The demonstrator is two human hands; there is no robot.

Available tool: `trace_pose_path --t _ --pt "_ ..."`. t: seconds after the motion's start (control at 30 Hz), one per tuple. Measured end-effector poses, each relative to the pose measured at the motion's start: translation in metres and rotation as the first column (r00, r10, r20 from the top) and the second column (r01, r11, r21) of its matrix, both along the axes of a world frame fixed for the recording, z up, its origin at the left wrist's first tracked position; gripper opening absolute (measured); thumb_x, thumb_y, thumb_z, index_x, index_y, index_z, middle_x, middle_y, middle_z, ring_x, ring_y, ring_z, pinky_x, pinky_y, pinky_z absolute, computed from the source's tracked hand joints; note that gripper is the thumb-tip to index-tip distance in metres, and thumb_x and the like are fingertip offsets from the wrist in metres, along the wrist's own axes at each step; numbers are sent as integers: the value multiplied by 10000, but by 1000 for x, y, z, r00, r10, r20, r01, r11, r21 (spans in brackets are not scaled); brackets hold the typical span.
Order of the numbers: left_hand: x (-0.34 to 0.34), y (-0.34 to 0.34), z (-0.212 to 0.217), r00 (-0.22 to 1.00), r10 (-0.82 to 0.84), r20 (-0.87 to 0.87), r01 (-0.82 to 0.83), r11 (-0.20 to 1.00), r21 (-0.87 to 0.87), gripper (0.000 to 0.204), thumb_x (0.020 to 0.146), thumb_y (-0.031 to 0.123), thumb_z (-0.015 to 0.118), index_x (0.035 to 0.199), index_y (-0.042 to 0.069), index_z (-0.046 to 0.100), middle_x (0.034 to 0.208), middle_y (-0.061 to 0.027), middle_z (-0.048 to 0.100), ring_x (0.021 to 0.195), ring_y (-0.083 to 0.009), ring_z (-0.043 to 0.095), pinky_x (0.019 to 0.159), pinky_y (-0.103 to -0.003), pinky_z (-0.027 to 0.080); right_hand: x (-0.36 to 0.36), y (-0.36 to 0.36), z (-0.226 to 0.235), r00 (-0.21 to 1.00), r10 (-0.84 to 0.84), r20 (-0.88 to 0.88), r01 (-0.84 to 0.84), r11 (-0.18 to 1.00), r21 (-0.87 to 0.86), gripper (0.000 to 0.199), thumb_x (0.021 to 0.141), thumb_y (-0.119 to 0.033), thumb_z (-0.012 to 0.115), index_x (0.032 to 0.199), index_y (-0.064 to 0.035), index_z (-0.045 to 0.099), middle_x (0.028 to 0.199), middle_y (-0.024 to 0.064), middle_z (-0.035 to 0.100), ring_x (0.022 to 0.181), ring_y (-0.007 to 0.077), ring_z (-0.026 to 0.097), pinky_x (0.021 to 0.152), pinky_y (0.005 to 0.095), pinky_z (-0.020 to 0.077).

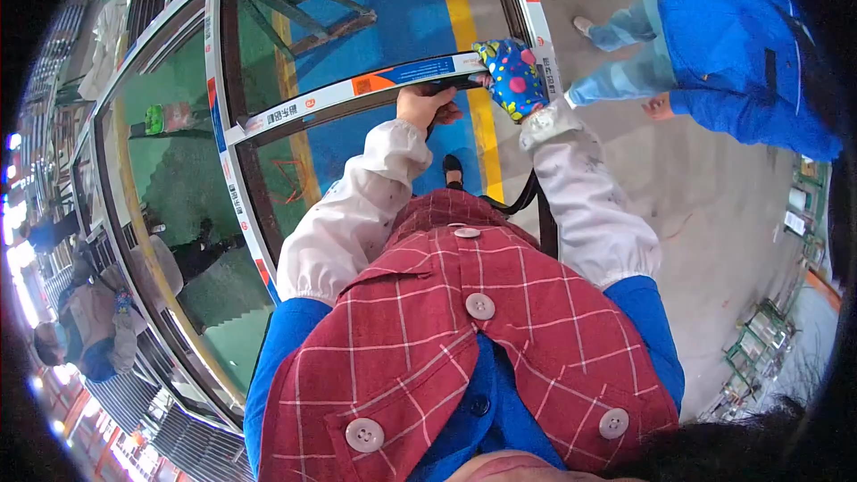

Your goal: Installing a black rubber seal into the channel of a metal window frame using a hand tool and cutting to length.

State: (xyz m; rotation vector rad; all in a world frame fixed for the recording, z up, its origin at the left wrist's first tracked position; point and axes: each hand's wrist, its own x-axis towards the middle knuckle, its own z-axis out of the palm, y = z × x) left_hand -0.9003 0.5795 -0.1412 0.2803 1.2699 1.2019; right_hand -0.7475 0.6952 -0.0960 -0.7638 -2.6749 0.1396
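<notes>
A large glazed window frame fills the picture from nine o'clock round to twelve; it is built of pale bars wrapped in protective film with orange and blue patches, and its glass reflects blue and green floor. One horizontal crossbar of the frame runs from about ten o'clock toward one o'clock, just above the centre.

At two o'clock stands another person in a blue jacket and light blue trousers, on the grey concrete floor, well apart from the frame's right edge. A yellow line painted on the floor runs from twelve o'clock down toward the centre, seen through the glass.

At six o'clock is the wearer's own red checked apron with pale buttons, over blue clothing, with white oversleeves on both forearms.

The right hand, in a blue glove dotted with bright spots, sits at the right end of the crossbar near one o'clock, its fingers curled over the bar where it meets the upright. The bare left hand lies just beside it, toward twelve o'clock from centre, its fingers closed round the underside of the same crossbar. A dark cord or tube loops below the right forearm.
</notes>
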Motion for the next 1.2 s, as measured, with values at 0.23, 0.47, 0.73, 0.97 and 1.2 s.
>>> trace_pose_path --t 0.23,0.47,0.73,0.97,1.2 --pt "-5 4 3 999 -29 17 30 999 -35 181 803 47 675 934 -26 574 691 -134 615 590 -295 660 461 -350 550 -9 -1 3 996 -72 -58 67 994 -82 387 723 -133 675 1103 -86 621 931 95 623 856 271 592 728 377 482" --pt "-8 7 6 1000 -26 6 26 999 -35 183 789 22 677 946 -20 592 702 -122 626 580 -258 661 457 -334 546 -30 -7 -6 997 -37 68 47 988 -146 383 717 -258 667 1081 -140 640 942 71 605 900 281 552 772 416 426" --pt "-9 11 3 712 -322 -624 294 944 -151 117 717 156 679 761 50 659 707 -86 657 586 -189 636 521 -354 519 -4 -8 -13 977 46 208 -55 998 35 592 817 -215 529 1385 -156 373 1420 87 361 1304 272 347 1073 503 244" --pt "-7 8 -9 928 -135 -346 155 988 29 148 749 174 687 836 69 630 604 -59 598 476 -164 578 442 -327 477 -14 -8 -24 986 135 -96 -110 968 227 470 818 -178 504 1282 -102 492 978 88 564 921 283 528 833 454 400" --pt "-69 -50 -31 507 -760 -406 755 619 -216 297 885 359 550 859 63 557 649 -46 588 583 -142 580 548 -299 475 -15 -9 -65 999 -39 13 34 961 275 532 769 -97 538 1290 -195 499 950 39 547 944 237 511 924 443 379"
